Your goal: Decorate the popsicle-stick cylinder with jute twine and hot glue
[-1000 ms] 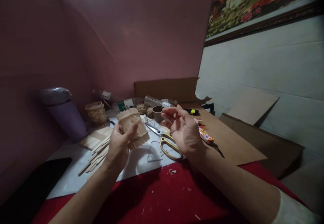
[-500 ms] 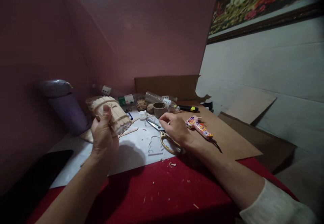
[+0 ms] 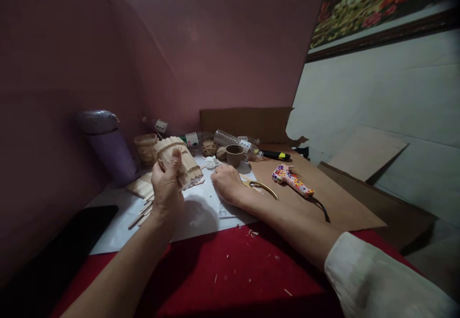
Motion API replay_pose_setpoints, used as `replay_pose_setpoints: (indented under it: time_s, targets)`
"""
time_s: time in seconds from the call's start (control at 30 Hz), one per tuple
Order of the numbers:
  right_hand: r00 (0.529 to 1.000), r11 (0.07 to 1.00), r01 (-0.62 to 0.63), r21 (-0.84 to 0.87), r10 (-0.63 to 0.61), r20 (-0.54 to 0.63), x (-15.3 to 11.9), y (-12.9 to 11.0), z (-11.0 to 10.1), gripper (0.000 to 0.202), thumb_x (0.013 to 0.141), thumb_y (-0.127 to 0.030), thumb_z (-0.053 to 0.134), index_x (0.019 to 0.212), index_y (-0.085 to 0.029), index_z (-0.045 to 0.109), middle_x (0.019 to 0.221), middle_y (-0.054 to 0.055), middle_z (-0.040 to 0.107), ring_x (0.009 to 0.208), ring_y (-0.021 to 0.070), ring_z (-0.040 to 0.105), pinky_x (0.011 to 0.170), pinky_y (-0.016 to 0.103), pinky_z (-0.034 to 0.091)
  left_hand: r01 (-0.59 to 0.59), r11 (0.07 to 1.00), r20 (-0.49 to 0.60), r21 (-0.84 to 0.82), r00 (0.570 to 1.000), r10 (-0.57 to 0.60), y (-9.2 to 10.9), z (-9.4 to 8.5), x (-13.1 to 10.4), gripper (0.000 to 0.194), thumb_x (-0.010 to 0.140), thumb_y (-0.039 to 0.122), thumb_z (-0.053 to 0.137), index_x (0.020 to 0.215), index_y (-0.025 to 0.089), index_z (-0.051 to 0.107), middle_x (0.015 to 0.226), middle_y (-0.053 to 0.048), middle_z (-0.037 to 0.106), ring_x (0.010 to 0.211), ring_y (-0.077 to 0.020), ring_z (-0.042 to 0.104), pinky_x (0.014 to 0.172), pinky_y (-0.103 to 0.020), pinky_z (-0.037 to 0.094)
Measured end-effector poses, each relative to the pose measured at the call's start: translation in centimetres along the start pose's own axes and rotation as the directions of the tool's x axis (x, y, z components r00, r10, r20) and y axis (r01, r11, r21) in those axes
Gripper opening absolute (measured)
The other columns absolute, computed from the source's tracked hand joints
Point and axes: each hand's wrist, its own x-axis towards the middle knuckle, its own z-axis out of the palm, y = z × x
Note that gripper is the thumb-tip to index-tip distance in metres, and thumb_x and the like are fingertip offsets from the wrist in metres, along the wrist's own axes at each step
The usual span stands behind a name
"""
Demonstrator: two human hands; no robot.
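Head view: left hand (image 3: pixel 165 184) is holding the stick cup (image 3: pixel 186 164); right hand (image 3: pixel 228 184), grip unclear, is poised at the scissors (image 3: pixel 266 186), seemingly for pick-up, needing a pinch.

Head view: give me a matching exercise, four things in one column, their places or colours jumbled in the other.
Things:
1. glue gun
2. flask
3. stick-covered cup
4. scissors

Places and colours:
A. gripped in the left hand
B. gold-handled, partly hidden by the right hand
C. brightly patterned, on the brown cardboard
D. purple body

Pairs: 1-C, 2-D, 3-A, 4-B
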Motion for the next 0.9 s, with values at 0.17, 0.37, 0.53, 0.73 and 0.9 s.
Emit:
replay_pose_setpoints:
  time_s: [0.17,0.37,0.53,0.73,0.9]
  targets:
    - [0.997,0.998,-0.042,0.043,0.044,-0.056,0.0,0.0,0.0,0.022,0.083,-0.004,0.048,0.09,-0.008,0.068,0.095,0.019,0.071,0.091,0.0272,0.063,0.075,0.036,0.043,-0.017,1.0,-0.013,-0.009,1.0,0.017,0.1,0.0,0.1,0.04,0.061,0.035,0.084,0.089,0.02,0.06,0.085,0.001,0.067,0.075,-0.0127,0.064,0.072,-0.024,0.053]
    - [0.922,0.942,-0.091,0.324,0.203,-0.33,-1.1,0.4,-4.3,0.021,0.093,-0.014,0.039,0.104,-0.013,0.057,0.088,0.011,0.07,0.079,0.0203,0.063,0.069,0.03,0.042,0.208,0.978,0.135,0.014,0.969,-0.208,0.1,0.2,-0.5,0.043,0.063,0.035,0.081,0.095,0.015,0.061,0.076,-0.001,0.066,0.06,-0.0132,0.061,0.057,-0.026,0.053]
    - [0.823,0.798,0.196,0.57,0.182,-0.537,-3.4,-0.3,-6.3,0.014,0.088,-0.013,0.046,0.09,-0.019,0.059,0.087,0.006,0.068,0.078,0.017,0.06,0.071,0.029,0.044,0.324,0.94,0.33,0.107,0.88,-0.341,0.0,0.3,-1.9,0.037,0.068,0.028,0.074,0.098,0.013,0.061,0.076,-0.002,0.065,0.061,-0.0151,0.062,0.053,-0.026,0.052]
    - [0.777,0.867,0.234,0.44,0.105,-0.62,-4.5,0.1,-5.3,0.01,0.092,-0.018,0.049,0.084,-0.019,0.055,0.084,0.006,0.061,0.081,0.0191,0.055,0.074,0.033,0.044,0.362,0.916,0.44,0.173,0.804,-0.401,-0.3,0.2,-2.9,0.032,0.071,0.028,0.072,0.098,0.015,0.06,0.077,-0.003,0.065,0.06,-0.0141,0.06,0.054,-0.025,0.05]
    - [0.792,0.917,0.221,0.332,0.03,-0.61,-4.7,0.4,-5.0,0.013,0.093,-0.015,0.044,0.084,-0.018,0.053,0.083,0.008,0.058,0.081,0.0209,0.052,0.075,0.035,0.044,0.393,0.896,0.374,0.208,0.814,-0.444,-0.6,0.3,-3.1,0.042,0.066,0.029,0.074,0.102,0.015,0.059,0.08,-0.004,0.065,0.064,-0.0169,0.063,0.054,-0.026,0.05]
